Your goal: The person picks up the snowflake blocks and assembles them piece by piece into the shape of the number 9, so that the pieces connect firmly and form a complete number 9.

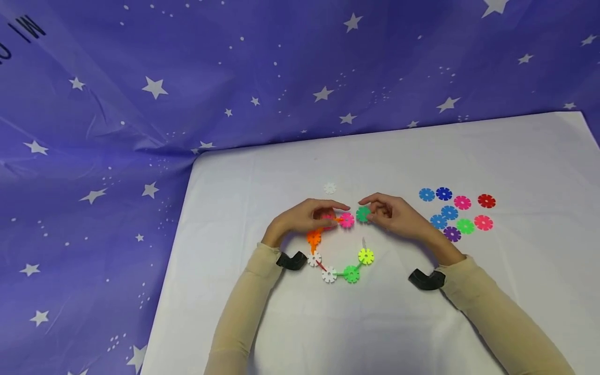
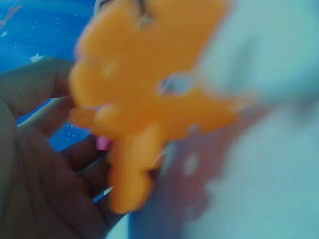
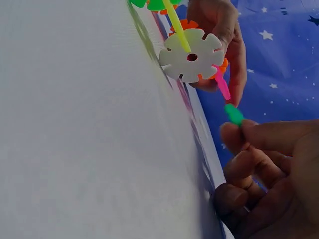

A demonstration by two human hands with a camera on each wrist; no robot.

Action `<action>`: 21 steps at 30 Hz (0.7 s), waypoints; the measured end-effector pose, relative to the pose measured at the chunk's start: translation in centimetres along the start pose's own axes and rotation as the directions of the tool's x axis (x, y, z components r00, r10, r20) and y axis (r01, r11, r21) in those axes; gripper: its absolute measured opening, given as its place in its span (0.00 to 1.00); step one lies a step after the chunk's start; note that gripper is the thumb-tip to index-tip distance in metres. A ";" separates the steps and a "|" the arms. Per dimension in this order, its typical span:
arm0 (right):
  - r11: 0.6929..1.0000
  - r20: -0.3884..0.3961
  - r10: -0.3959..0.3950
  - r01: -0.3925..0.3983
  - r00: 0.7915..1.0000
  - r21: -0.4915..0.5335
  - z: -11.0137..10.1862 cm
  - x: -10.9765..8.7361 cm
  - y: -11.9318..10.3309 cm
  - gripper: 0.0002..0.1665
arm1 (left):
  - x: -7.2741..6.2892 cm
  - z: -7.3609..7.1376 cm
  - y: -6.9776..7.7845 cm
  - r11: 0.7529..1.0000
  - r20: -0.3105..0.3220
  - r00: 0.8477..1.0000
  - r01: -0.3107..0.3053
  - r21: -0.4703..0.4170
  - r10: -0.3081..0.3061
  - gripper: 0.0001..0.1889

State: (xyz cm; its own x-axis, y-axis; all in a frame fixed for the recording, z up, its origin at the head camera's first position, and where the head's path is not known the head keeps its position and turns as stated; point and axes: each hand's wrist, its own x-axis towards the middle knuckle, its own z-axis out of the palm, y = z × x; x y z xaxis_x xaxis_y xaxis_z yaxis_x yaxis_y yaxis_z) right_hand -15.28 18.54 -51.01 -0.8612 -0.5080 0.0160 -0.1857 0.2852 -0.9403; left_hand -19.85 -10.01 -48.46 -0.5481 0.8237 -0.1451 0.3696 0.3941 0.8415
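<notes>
Notched plastic snowflake discs, slotted together, form an open ring-shaped chain in front of me. My left hand grips the chain near its top end, where a pink disc sticks out past the fingertips. An orange disc looms large in the left wrist view and hides part of that hand. My right hand pinches a teal-green disc between thumb and fingers, a small gap away from the pink one. The chain's other end has a yellow disc and a whitish disc set edge-on to it.
Loose discs lie at the right on the white tablecloth, among them a red disc and a purple disc. A single white disc lies beyond the hands. Behind the table hangs a purple star-patterned cloth.
</notes>
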 end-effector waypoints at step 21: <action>0.945 -0.041 -0.151 0.132 0.988 -0.300 2.3 0.2 -1.3 0.11 | -0.6 2.0 -0.3 0.982 -0.226 0.971 -0.030 0.185 0.072 0.19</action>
State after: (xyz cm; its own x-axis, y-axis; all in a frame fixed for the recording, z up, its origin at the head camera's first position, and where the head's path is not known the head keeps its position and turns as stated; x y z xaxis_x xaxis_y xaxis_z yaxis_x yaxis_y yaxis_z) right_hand -14.14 16.14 -50.53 -0.8420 -0.5114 0.1720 -0.4311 0.4459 -0.7844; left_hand -18.07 -9.81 -49.65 -0.6755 0.7365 0.0373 0.5183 0.4382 0.7344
